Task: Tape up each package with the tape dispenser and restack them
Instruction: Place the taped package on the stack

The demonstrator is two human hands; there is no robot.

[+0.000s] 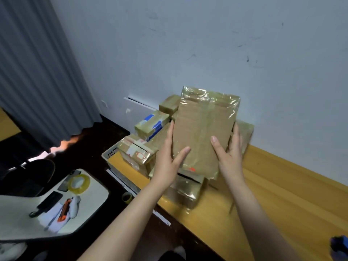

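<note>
Above the stack of taped brown boxes (146, 127) on the yellow wooden tabletop (282, 194), the flat brown cardboard package (203, 129), glossy with clear tape, is held nearly upright, clear of the stack. The left hand (167, 157) and the right hand (229, 153) grasp its lower side edges, thumbs on the front face, fingers behind. The step in hand is judged to be restacking. To do it well: tilt the package flat, align its edges with the broadest box beneath, lower it squarely, and release only once it sits level.
</note>
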